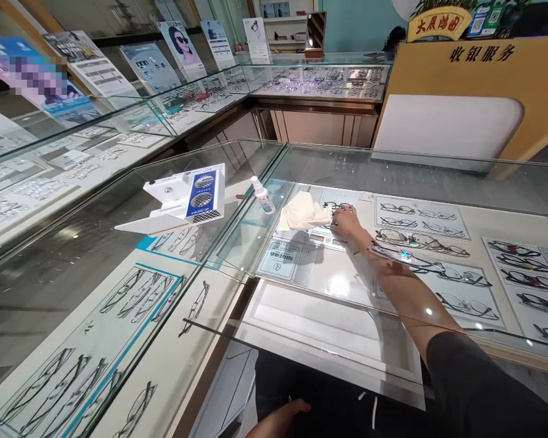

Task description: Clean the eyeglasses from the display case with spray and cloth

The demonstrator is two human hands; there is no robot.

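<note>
My right hand (346,221) reaches over the display counter, fingers bent and closed. Its fingertips meet the right edge of a crumpled cream cloth (302,212), beside a dark pair of eyeglasses (332,205). What the fingers grip is hidden. Another pair of eyeglasses (406,258) overlaps my forearm in the picture. Left of the cloth stands a small white spray bottle (262,196), tilted in view. Low at the bottom edge, my left hand (287,417) is partly visible against black clothing. Its fingers are drawn together, and their contents cannot be made out.
An opened white-and-blue box (205,193) lies on the left counter's glass. Eyeglasses on cards (420,219) fill the case at right, with more rows (137,292) at left. A pulled-out white drawer (329,328) is below me. A wooden cashier desk (466,73) stands behind.
</note>
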